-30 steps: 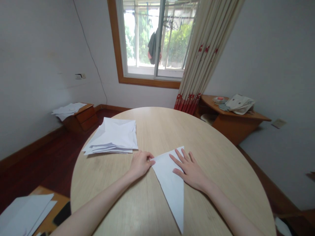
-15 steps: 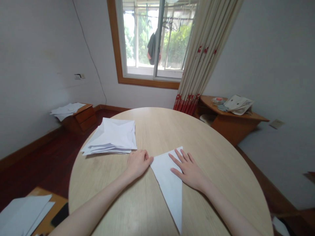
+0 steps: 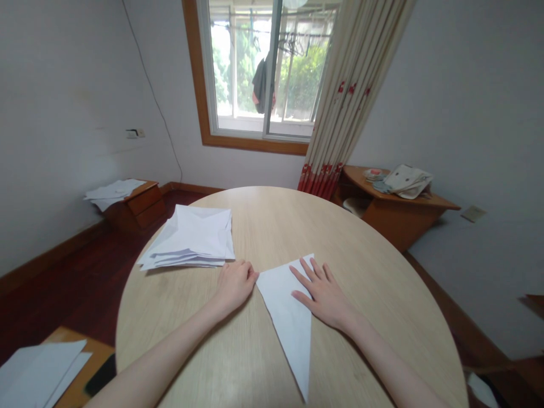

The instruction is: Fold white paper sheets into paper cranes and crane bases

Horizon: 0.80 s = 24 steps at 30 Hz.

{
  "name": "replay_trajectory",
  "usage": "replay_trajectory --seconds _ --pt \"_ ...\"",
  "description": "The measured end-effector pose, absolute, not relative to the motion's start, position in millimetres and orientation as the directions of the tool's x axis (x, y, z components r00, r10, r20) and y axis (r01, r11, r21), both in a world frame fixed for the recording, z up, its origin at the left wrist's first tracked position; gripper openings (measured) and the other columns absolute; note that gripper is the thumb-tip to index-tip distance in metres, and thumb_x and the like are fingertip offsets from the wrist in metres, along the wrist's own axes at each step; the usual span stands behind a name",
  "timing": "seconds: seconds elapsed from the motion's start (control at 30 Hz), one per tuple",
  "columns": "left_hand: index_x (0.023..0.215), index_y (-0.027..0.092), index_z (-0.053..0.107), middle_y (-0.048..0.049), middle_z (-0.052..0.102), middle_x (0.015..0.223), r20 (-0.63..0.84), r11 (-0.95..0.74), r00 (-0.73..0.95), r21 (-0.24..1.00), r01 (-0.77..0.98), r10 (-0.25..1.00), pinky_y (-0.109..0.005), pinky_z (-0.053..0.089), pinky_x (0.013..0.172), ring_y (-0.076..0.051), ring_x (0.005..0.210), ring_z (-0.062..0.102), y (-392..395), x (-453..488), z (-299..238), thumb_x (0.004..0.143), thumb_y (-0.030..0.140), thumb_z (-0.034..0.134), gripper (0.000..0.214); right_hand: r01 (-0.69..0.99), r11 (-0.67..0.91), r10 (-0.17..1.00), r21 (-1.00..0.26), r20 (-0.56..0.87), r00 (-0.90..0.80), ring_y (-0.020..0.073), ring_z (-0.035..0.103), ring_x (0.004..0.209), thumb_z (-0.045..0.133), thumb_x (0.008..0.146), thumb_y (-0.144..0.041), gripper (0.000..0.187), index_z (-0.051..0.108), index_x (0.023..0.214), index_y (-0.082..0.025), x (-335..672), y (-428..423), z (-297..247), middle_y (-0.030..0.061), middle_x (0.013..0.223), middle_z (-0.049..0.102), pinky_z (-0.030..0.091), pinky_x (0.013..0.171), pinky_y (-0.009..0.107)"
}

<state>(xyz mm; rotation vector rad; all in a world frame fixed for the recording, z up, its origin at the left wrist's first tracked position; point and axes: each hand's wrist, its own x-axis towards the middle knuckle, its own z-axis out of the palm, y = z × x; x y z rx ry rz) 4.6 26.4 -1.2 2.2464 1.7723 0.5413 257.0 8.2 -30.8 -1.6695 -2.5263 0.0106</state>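
Note:
A white sheet of paper [image 3: 285, 314] folded into a long triangle lies on the round table, its narrow point toward me. My left hand [image 3: 237, 284] is closed, with the thumb and curled fingers at the paper's left corner; the exact pinch is partly hidden. Across the upper right part of the paper, my right hand [image 3: 322, 293] rests flat with its fingers spread. Just beyond my left hand sits a stack of white paper sheets [image 3: 198, 232], some of them creased.
The round wooden table [image 3: 374, 317] fills the middle. More white sheets [image 3: 38, 371] lie on a low wooden surface at the lower left, beside a dark object [image 3: 101, 377]. A small drawer cabinet [image 3: 147, 205] stands at left, a corner desk [image 3: 395, 224] at right.
The view has shifted slightly. Both hands keep nearly the same places on the folded paper, the left thumb now being more at the very edge of its corner.

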Motion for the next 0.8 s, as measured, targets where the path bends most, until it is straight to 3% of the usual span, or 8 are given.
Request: replay_trajectory --seconds 0.17,0.3,0.4,0.5,0.63,0.8 --pt "0.066 0.017 0.058 -0.0029 0.066 0.073 0.213 -0.244 0.162 0.456 0.856 0.964 -0.03 0.033 0.069 -0.02 0.073 0.061 24 6 7 0.089 0.023 0.053 0.024 0.895 0.446 0.876 -0.003 0.207 -0.435 0.033 0.021 0.143 0.033 0.097 -0.056 0.059 0.038 0.146 -0.024 253 8 -32 0.0086 0.153 0.034 0.016 0.112 0.063" --pt "0.069 0.018 0.06 -0.0013 0.064 0.074 0.281 -0.283 0.143 0.56 0.778 0.949 -0.027 0.035 0.065 -0.017 0.069 0.058 23 6 12 0.088 0.027 0.051 0.023 0.85 0.525 0.808 -0.03 0.332 -0.487 0.0301 0.043 0.131 0.038 0.099 -0.041 0.047 0.047 0.14 -0.02 245 3 -22 0.0106 0.143 0.05 0.031 0.109 0.057" --pt "0.07 0.018 0.062 -0.0005 0.063 0.069 0.298 -0.297 0.09 0.781 0.549 0.95 -0.027 0.036 0.061 -0.016 0.064 0.054 23 5 13 0.085 0.034 0.053 0.023 0.796 0.582 0.769 -0.167 0.431 -0.472 0.0282 0.054 0.114 0.04 0.098 -0.035 0.041 0.052 0.135 -0.021 237 -4 -15 0.0121 0.126 0.062 0.045 0.098 0.049" --pt "0.071 0.018 0.062 0.0003 0.061 0.065 0.254 -0.268 0.086 0.924 0.272 0.963 -0.026 0.039 0.061 -0.016 0.063 0.054 23 6 15 0.083 0.041 0.056 0.026 0.705 0.602 0.777 -0.375 0.479 -0.409 0.0239 0.06 0.099 0.041 0.098 -0.034 0.038 0.053 0.133 -0.023 231 -10 -10 0.012 0.116 0.06 0.053 0.085 0.04" --pt "0.072 0.019 0.055 0.0022 0.058 0.062 0.225 -0.232 0.112 0.971 0.05 0.968 -0.026 0.042 0.061 -0.016 0.062 0.058 19 11 21 0.082 0.047 0.057 0.03 0.595 0.526 0.846 -0.607 0.443 -0.297 0.0162 0.06 0.077 0.044 0.096 -0.036 0.042 0.048 0.137 -0.027 226 -13 -3 0.011 0.125 0.051 0.055 0.072 0.033" --pt "0.078 0.019 0.052 -0.0007 0.062 0.077 0.26 -0.254 0.183 0.966 -0.059 0.948 -0.027 0.045 0.068 -0.018 0.074 0.065 7 16 27 0.089 0.053 0.05 0.036 0.489 0.493 0.869 -0.72 0.377 -0.322 0.0214 0.06 0.095 0.045 0.095 -0.043 0.052 0.038 0.145 -0.029 221 -17 5 0.0109 0.143 0.043 0.053 0.08 0.037"
